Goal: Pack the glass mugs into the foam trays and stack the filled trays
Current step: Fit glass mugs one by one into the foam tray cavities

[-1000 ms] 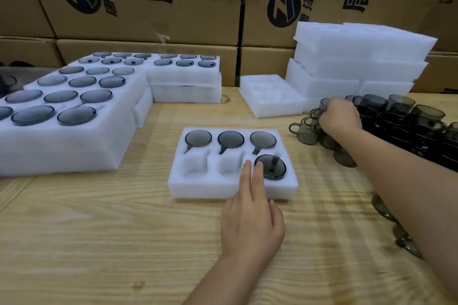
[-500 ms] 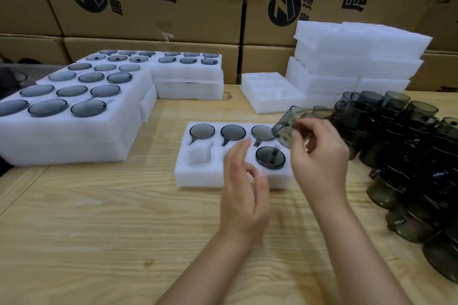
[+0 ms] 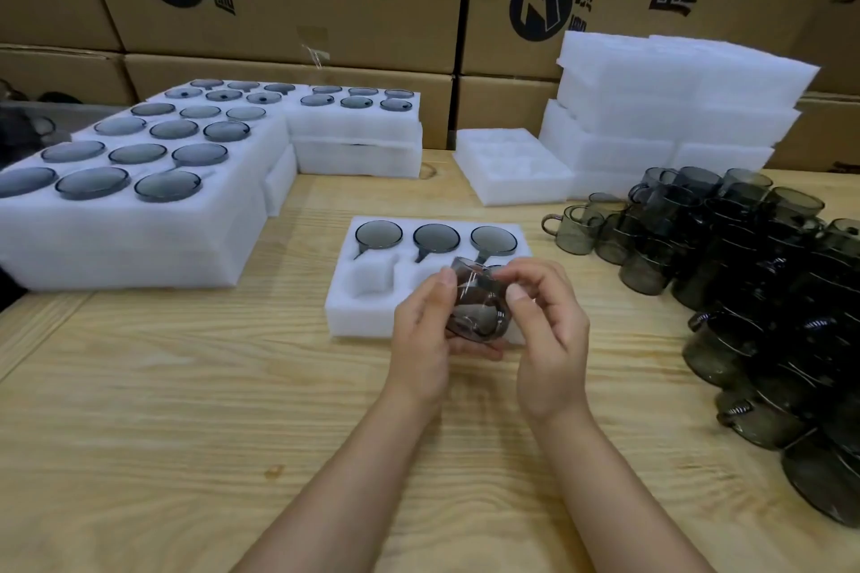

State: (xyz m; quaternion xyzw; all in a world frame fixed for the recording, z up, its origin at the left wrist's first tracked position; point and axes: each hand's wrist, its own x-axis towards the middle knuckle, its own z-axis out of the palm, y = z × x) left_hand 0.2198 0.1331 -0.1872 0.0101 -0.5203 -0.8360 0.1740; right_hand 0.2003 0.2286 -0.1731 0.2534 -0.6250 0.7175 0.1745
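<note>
Over the front edge of the foam tray [image 3: 363,316], gripping a smoky mug [image 3: 474,309] between left hand [image 3: 419,335] and right hand [image 3: 554,339]. Bare table [image 3: 186,409] wood either side. Beyond: loose mugs [image 3: 744,256] right, filled trays [image 3: 139,242] left, empty trays [image 3: 675,107] behind, boxes [image 3: 349,14] printed with Chinese characters, round logo.

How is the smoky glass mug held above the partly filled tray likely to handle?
The mug looks like smooth, glossy glass, so it is probably slippery and breakable; both the left hand and the right hand grip it. Its round wall would likely roll if laid sideways.
</note>
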